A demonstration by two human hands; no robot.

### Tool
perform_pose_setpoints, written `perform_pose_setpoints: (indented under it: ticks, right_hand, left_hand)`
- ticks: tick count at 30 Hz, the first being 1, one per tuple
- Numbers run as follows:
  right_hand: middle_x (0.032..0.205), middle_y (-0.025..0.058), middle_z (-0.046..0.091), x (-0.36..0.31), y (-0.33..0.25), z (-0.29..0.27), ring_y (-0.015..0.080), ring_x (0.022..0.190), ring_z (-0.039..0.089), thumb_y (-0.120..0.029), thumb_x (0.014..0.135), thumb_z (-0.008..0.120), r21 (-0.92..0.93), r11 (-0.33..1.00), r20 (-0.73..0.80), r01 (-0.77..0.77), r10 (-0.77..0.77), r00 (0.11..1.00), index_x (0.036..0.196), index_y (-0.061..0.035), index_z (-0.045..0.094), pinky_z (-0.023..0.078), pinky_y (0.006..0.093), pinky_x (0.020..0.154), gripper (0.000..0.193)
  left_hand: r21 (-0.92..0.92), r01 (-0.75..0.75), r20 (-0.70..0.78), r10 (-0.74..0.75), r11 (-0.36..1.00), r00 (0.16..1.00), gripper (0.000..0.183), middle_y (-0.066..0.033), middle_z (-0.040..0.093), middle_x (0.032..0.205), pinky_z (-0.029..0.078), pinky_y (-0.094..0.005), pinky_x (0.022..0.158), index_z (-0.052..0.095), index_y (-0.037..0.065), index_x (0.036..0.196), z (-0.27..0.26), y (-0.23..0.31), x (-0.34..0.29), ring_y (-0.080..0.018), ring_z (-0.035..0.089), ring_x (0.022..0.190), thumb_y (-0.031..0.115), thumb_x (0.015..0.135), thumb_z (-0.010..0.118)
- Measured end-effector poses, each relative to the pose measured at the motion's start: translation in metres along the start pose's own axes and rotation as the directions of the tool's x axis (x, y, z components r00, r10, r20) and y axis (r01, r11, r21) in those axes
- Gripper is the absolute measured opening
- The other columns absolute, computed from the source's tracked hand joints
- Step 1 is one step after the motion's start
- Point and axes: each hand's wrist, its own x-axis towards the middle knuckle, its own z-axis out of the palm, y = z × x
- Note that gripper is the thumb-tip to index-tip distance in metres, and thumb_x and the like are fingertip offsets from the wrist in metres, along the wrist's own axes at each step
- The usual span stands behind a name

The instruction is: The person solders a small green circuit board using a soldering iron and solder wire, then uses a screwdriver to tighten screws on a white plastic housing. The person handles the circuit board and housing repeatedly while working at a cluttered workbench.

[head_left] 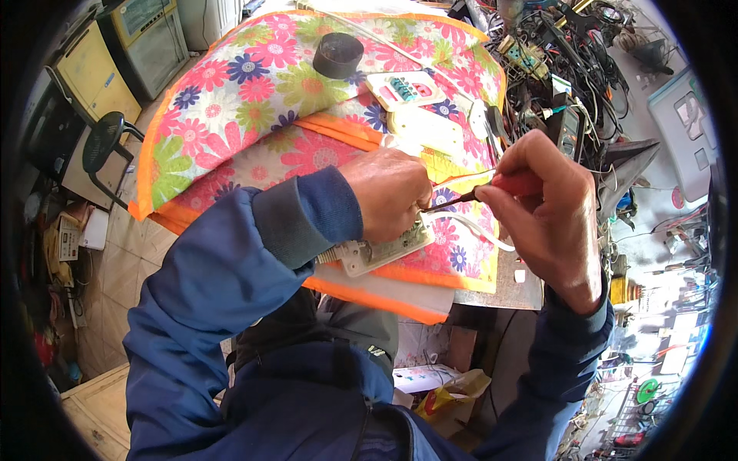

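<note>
A white plastic casing (392, 250), open on top with a corded end, lies at the near edge of the cloth. Over its far side, my left hand (388, 192) is closed on it with curled fingers; the fingertips are partly hidden. My right hand (550, 215) grips a screwdriver (463, 198) by its red handle. Its thin dark shaft points left, and the tip meets the casing beside my left fingertips. A white cable (480, 228) curves out from the casing toward my right hand.
A floral cloth (254, 92) with orange edging covers the table. On it sit a black round container (338, 55), a white panel with teal and pink parts (406, 89), and a pale plastic piece (427, 132). Tangled cables (592, 46) crowd the right; a black stool (104, 146) stands left.
</note>
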Motion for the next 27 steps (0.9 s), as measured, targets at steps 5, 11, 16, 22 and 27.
perform_pose_setpoints:
  ticks: [5,11,16,22,27]
  right_hand:
    - [0.081,0.0158,0.070,0.003,-0.002,0.002,0.0273,0.074,0.075,0.000,0.082,0.084,-0.096,0.995,-0.021,0.008,-0.010,1.000,0.094,0.0007,0.060,0.057,0.0349,0.066,0.027]
    - [0.075,0.0138,0.070,0.001,-0.001,0.006,0.0242,0.071,0.074,0.000,0.083,0.084,-0.049,0.997,-0.070,-0.067,0.063,0.996,0.094,-0.0011,0.061,0.056,0.0341,0.064,0.026]
    - [0.076,0.0055,0.072,-0.007,0.016,-0.001,0.0074,0.068,0.066,-0.001,0.085,0.085,0.155,0.978,-0.100,-0.138,0.155,0.983,0.093,-0.0026,0.062,0.050,0.0255,0.060,0.025]
    - [0.092,0.0041,0.070,-0.038,0.141,-0.013,0.0121,0.074,0.067,-0.008,0.100,0.075,0.754,0.657,-0.396,0.019,0.431,0.810,0.111,-0.0022,0.068,0.055,0.0259,0.067,0.014]
    - [0.104,0.0077,0.073,-0.045,0.209,0.035,0.0214,0.092,0.075,-0.005,0.102,0.072,0.887,0.446,-0.383,0.121,0.563,0.732,0.118,0.0011,0.068,0.064,0.0338,0.085,0.018]
  left_hand:
    - [0.021,0.033,0.059,-0.034,0.999,0.998,0.020,-0.0218,0.073,0.097,0.054,-0.0495,0.092,0.077,0.001,0.097,-0.005,0.002,0.001,-0.0398,0.070,0.101,0.011,0.085,0.064]
    - [0.053,0.019,0.054,-0.022,0.998,0.998,0.019,-0.0216,0.072,0.096,0.054,-0.0506,0.091,0.077,0.001,0.097,-0.005,0.004,0.004,-0.0401,0.069,0.100,0.011,0.085,0.064]
    - [-0.024,-0.122,-0.069,0.120,0.992,0.990,0.019,-0.0215,0.073,0.096,0.054,-0.0503,0.091,0.077,0.001,0.099,-0.003,-0.007,-0.004,-0.0402,0.069,0.100,0.009,0.087,0.064]
    - [-0.077,-0.080,-0.057,0.075,0.994,0.996,0.020,-0.0220,0.075,0.101,0.056,-0.0483,0.089,0.076,-0.001,0.106,-0.010,-0.011,0.002,-0.0402,0.071,0.097,0.008,0.093,0.065]
    - [-0.038,-0.065,-0.125,0.060,0.997,0.990,0.021,-0.0214,0.074,0.099,0.057,-0.0457,0.084,0.076,0.000,0.110,-0.017,-0.021,-0.003,-0.0381,0.072,0.094,0.010,0.096,0.065]
